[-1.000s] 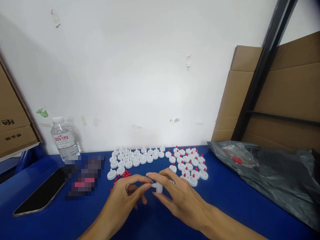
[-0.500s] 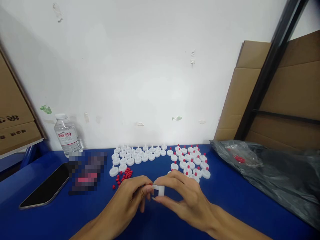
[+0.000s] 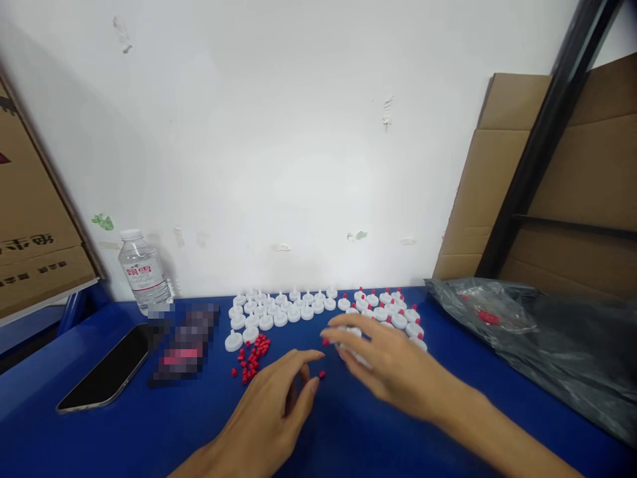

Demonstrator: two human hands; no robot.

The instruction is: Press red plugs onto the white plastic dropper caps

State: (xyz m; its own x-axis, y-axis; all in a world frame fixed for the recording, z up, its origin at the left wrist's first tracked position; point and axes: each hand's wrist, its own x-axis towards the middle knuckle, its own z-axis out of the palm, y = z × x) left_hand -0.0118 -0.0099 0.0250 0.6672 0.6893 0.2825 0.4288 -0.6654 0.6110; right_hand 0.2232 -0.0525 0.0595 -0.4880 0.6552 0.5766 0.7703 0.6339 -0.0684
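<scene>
My right hand (image 3: 393, 365) reaches over the blue table (image 3: 448, 398) with its fingers closed on a white cap (image 3: 348, 332); a red plug tip shows at the cap's left end. It is just in front of the group of white caps fitted with red plugs (image 3: 393, 311). My left hand (image 3: 279, 405) rests low on the table, fingers loosely apart and holding nothing. One red plug (image 3: 322, 375) lies right at its index fingertip. A pile of loose red plugs (image 3: 251, 355) sits to its upper left, below the rows of plain white caps (image 3: 271, 311).
A water bottle (image 3: 143, 271), a dark phone (image 3: 107, 375) and a blurred-out item (image 3: 183, 342) lie at the left. A black plastic bag (image 3: 547, 338) covers the table's right side. Cardboard boxes stand at left (image 3: 34, 252) and right (image 3: 577, 179), behind a black post (image 3: 542, 139).
The two hands, which met at the white cap, have come apart. My right hand carried the cap away towards the red-plugged caps; my left hand dropped back to the table.
</scene>
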